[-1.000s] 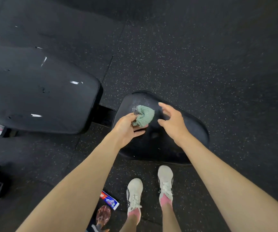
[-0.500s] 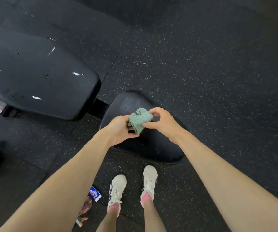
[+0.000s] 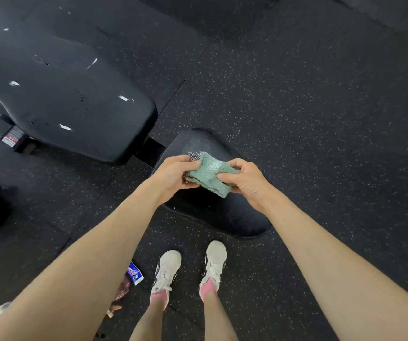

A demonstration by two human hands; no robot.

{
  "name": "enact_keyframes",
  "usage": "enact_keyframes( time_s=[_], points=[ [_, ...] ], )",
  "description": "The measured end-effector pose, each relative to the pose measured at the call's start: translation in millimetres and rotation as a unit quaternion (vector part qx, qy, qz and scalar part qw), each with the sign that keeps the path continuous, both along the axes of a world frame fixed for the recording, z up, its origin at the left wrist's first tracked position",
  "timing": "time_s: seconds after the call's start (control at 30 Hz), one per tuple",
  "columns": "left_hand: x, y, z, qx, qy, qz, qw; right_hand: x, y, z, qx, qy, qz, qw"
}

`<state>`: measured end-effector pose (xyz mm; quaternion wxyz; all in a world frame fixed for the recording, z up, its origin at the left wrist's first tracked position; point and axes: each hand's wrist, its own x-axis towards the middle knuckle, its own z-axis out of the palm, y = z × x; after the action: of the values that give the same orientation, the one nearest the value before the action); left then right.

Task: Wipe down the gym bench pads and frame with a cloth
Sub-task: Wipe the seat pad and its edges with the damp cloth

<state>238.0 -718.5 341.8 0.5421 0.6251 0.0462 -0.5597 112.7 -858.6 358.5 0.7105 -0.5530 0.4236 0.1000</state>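
1. While both hands grip it, cloth (image 3: 209, 173) sits bunched between them. Left hand (image 3: 171, 177) has its fingers (image 3: 193, 163) curled round the left end; right hand (image 3: 247, 183) pinches the right end. Long axis: left to right.
2. Seat pad (image 3: 222, 217) lies directly below the cloth, apparently not touching it. Both hands are equally near. Judgement: a straight drop reaches it.
3. Back pad (image 3: 62, 94) lies farther off, up-left, on the left hand's side. Judgement: the left hand has the shorter reach.

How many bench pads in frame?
2. The back pad upper left, running off frame; the seat pad centre, partly behind the cloth. More could lie out of view.
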Motion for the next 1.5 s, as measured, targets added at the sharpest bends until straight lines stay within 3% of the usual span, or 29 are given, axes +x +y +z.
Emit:
enact_keyframes(
  time_s=[0.13, 0.3, 0.5, 0.67, 0.77, 0.87, 0.97, 1.03, 1.1, 1.17, 1.3, 1.5],
  points=[
    [5.3, -0.3, 3.0, 0.028, 0.000, 0.016, 0.999, 0.6, -0.8, -1.4, 0.023, 0.003, 0.010, 1.000],
    [2.3, 2.7, 8.1, 0.034, -0.021, -0.109, 0.993, -2.8, -0.2, -5.5, 0.035, 0.012, 0.023, 0.999],
    [-1.2, 6.9, 3.1, 0.029, -0.033, -0.083, 0.996, -4.2, 7.6, -14.3, -0.060, 0.055, -0.010, 0.997],
    [-7.2, 11.2, -1.1, 0.048, -0.058, -0.085, 0.994, -1.5, 5.1, -6.7, 0.012, 0.067, 0.023, 0.997],
    [-8.5, 12.3, 0.3, 0.019, -0.054, -0.111, 0.992, -6.1, 6.1, -6.2, -0.007, 0.074, 0.005, 0.997],
    [-11.6, 11.9, -4.0, 0.058, -0.145, -0.119, 0.980, -7.0, 13.0, -11.8, -0.067, 0.116, -0.011, 0.991],
    [-23.0, 6.0, -8.0, 0.107, -0.357, -0.162, 0.914, -2.6, 22.9, -15.8, -0.090, 0.153, -0.005, 0.984],
    [-36.2, 3.2, -4.6, 0.124, -0.508, -0.211, 0.826, 2.4, 25.7, -16.2, -0.086, 0.177, -0.022, 0.980],
    [-46.1, 4.2, -4.7, 0.085, -0.649, -0.262, 0.709, 6.5, 25.7, -14.4, -0.027, 0.191, -0.069, 0.979],
    [-49.9, 8.2, -8.7, 0.054, -0.702, -0.285, 0.651, 8.9, 25.0, -11.2, 0.062, 0.179, -0.123, 0.974],
    [-54.0, 14.8, -14.4, 0.029, -0.690, -0.327, 0.645, 8.1, 20.8, -11.0, 0.125, 0.133, -0.186, 0.965],
    [-53.9, 25.7, -14.7, 0.007, -0.683, -0.371, 0.629, 1.0, 15.6, -13.6, 0.101, 0.108, -0.118, 0.982]
  ],
)
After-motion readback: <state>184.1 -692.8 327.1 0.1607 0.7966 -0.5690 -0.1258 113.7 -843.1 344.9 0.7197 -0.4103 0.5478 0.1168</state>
